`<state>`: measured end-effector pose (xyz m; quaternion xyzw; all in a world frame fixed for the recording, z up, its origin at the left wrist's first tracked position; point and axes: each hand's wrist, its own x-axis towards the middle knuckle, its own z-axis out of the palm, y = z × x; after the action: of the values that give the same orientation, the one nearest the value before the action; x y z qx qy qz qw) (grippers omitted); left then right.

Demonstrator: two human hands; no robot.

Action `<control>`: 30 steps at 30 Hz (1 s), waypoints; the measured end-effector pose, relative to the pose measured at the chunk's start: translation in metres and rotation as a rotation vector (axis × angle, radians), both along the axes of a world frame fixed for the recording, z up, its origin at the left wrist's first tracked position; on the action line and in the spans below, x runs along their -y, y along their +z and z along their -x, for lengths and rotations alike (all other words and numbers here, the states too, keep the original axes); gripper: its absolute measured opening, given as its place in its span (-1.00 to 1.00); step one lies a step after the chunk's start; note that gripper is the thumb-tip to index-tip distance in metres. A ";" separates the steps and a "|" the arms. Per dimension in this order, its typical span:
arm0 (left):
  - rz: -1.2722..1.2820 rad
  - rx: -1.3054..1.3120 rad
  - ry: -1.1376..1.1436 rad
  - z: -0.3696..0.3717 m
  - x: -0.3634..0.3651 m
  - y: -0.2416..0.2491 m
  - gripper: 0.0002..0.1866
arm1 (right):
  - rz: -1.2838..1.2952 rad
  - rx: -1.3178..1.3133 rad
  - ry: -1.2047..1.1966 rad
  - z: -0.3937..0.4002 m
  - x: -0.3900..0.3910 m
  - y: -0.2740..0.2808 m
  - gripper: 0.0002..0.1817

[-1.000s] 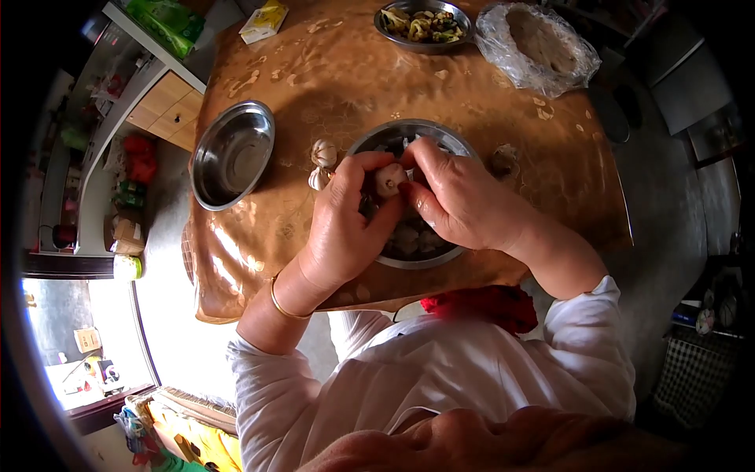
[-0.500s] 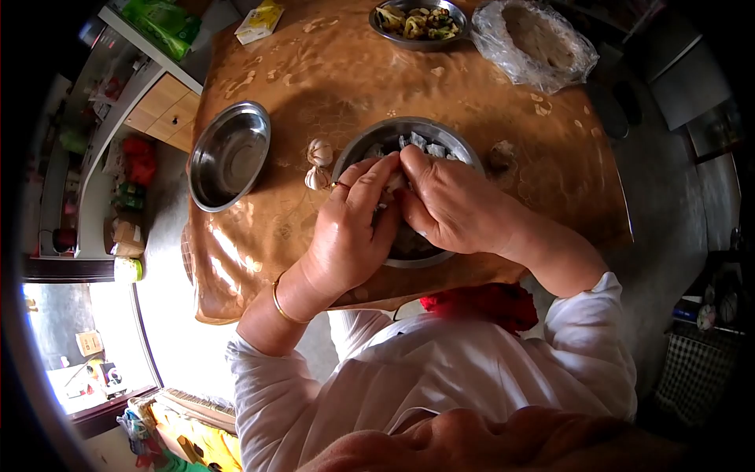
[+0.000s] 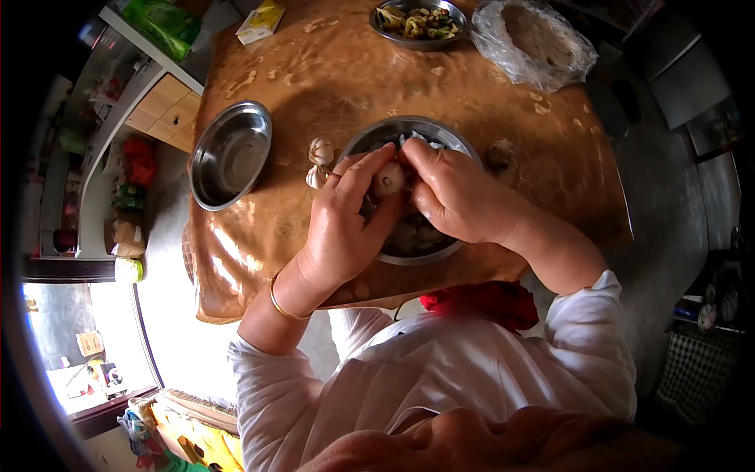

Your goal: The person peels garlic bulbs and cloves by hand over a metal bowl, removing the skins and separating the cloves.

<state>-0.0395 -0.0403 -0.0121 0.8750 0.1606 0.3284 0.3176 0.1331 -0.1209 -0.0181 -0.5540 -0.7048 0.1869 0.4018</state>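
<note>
Over a steel bowl [image 3: 413,256] of pale pieces, my left hand [image 3: 340,216] is closed round a garlic bulb [image 3: 388,181]. My right hand [image 3: 464,193] touches the bulb's right side, thumb and fingers drawn together; whether anything is pinched there is too small to tell. Pale pieces show inside the bowl below the hands and at its far rim. Two more garlic bulbs [image 3: 318,163] lie on the table just left of the bowl. Some dry, papery skin [image 3: 502,155] lies to its right.
An oval steel basin [image 3: 231,156] stands left on the brown-covered table [image 3: 314,86]. At the far side are a bowl of cooked food [image 3: 415,23], a plastic-wrapped round item [image 3: 536,43] and a yellow-and-white box [image 3: 259,22]. Red cloth [image 3: 484,305] hangs below the near edge.
My hands have opened apart slightly, and the garlic bulb between them now shows more fully. The right hand has shifted a little to the right.
</note>
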 end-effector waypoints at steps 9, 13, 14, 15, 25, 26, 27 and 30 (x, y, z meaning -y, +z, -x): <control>0.091 -0.036 0.009 0.001 -0.005 -0.004 -0.41 | 0.039 -0.190 -0.020 0.004 0.007 0.009 -0.71; 0.127 -0.020 -0.024 0.002 -0.006 -0.003 -0.38 | -0.001 -0.196 -0.003 0.003 0.005 0.004 -0.66; 0.161 -0.013 -0.046 0.002 -0.007 -0.003 -0.40 | -0.005 -0.186 0.003 0.002 0.004 0.006 -0.64; 0.195 -0.005 -0.068 0.003 -0.009 -0.003 -0.42 | -0.008 -0.177 0.008 0.001 0.004 0.008 -0.62; 0.595 0.116 -0.170 0.003 0.000 0.006 -0.61 | -0.054 -0.408 0.083 0.002 0.002 0.008 -0.61; 0.623 0.122 -0.157 0.002 -0.001 0.006 -0.63 | -0.017 -0.436 0.089 0.001 0.003 0.009 -0.61; 0.650 0.129 -0.145 0.002 -0.001 0.006 -0.64 | 0.019 -0.465 0.095 0.000 0.003 0.009 -0.61; 0.437 0.087 -0.053 0.003 -0.004 0.000 -0.69 | 0.002 -0.402 0.067 -0.001 0.003 0.011 -0.60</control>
<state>-0.0428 -0.0359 -0.0123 0.7743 0.1911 0.3147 0.5146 0.1340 -0.1244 -0.0075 -0.4823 -0.6281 0.3077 0.5275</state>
